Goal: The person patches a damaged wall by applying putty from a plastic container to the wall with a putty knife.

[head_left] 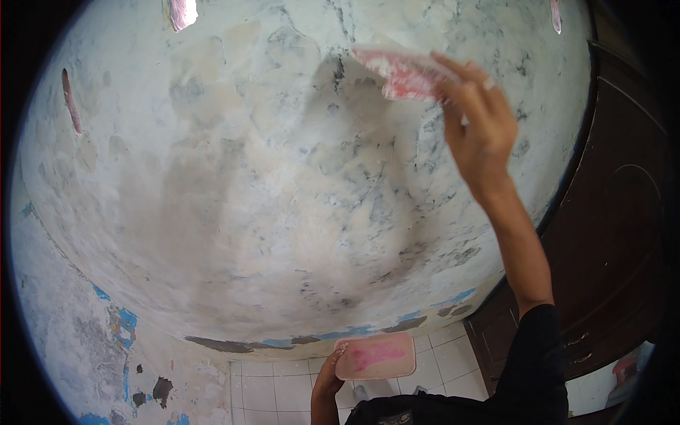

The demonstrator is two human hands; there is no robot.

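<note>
My right hand [482, 117] is raised at the upper right, its fingers closed on a red putty spreader [409, 76] smeared with white paste. The spreader is slightly blurred and lies close to the patchy pale wall [283, 184]; whether it touches the surface I cannot tell. Low down near my body, my left hand [330, 370] grips the left side of a shallow pink rectangular tray [344, 365]. Inside the tray is a streak of brighter pink, with pale residue around it. Some whitish paste marks the fingers of both hands.
A dark brown panelled wooden door [616, 205] stands along the right. Below are white floor tiles [276, 393]. On the left, a side wall [78, 333] shows peeling blue paint and dark patches. A reddish slot [71, 103] marks the wall at upper left.
</note>
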